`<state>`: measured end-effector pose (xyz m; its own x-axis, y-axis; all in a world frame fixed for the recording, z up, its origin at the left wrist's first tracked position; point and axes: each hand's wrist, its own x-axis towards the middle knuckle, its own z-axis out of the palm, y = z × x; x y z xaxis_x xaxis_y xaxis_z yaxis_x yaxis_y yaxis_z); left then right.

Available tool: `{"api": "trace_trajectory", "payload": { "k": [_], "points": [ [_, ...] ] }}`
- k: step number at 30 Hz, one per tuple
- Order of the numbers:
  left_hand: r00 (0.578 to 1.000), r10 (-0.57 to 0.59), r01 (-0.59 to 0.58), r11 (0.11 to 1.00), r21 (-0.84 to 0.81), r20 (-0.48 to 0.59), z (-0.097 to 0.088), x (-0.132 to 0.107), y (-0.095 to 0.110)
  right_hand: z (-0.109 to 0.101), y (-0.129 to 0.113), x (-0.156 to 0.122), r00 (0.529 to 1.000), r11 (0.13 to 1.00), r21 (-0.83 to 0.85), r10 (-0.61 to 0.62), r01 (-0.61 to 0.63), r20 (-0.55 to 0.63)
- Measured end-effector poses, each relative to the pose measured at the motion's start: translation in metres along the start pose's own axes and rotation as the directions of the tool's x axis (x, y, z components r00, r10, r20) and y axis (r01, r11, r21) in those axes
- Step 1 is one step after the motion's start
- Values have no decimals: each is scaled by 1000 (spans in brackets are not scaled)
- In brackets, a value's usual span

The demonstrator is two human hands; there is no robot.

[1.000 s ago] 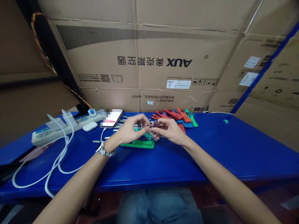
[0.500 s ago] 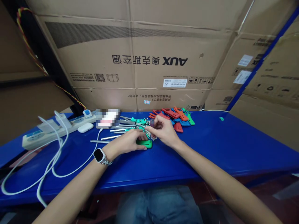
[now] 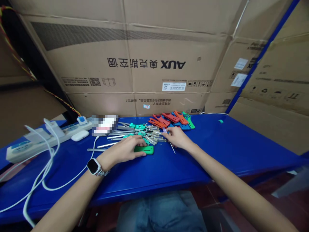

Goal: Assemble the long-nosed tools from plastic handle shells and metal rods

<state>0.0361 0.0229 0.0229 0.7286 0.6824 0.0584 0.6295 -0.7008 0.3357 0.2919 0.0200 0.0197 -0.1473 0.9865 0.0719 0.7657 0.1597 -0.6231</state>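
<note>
My left hand [image 3: 125,149] lies palm down on a green plastic holder [image 3: 145,149] on the blue table [image 3: 217,151], fingers curled over its left part. My right hand [image 3: 176,137] rests just right of a heap of small screwdriver bits and metal rods [image 3: 149,137], its fingers pinching a thin screwdriver [image 3: 169,140] whose metal tip points toward me. A watch [image 3: 93,166] sits on my left wrist.
Red, blue and green plastic holders [image 3: 172,119] are piled behind my right hand. A phone [image 3: 105,125], a white earbud case [image 3: 80,135] and a power strip [image 3: 36,141] with white cables [image 3: 43,174] lie to the left. Cardboard boxes [image 3: 145,64] wall the table's far edge.
Both hands came down from in front of me to the table. My left hand settled on the green holder; my right hand moved right with a thin screwdriver.
</note>
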Motion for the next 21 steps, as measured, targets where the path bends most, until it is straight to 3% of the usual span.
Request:
{"api": "trace_trajectory", "payload": {
  "k": [3, 9, 13, 16, 18, 21],
  "points": [
    [1000, -10, 9, 1000, 15, 10, 0, 0, 1, 2, 6, 0, 1000, 990, -141, 13, -16, -23],
    [1000, -14, 13, 999, 48, 10, 1, -3, 3, 9, 6, -2, 997, 987, -160, -11, -2, -81],
    [1000, 27, -27, 999, 40, -12, 0, -8, 11, 10, -10, -16, 968, 971, -98, -227, 217, -107],
    [994, 83, -79, 994, 71, -65, -8, -8, 22, 9, -28, -28, 906, 905, -63, -415, 420, 78],
    [989, 118, -107, 987, 119, -90, -15, -4, 28, 6, -35, -30, 875, 878, -60, -463, 474, 140],
    [984, 147, -123, 972, 201, -105, -24, 5, 31, -1, -35, -22, 869, 873, -51, -475, 486, 138]
  ]
}}
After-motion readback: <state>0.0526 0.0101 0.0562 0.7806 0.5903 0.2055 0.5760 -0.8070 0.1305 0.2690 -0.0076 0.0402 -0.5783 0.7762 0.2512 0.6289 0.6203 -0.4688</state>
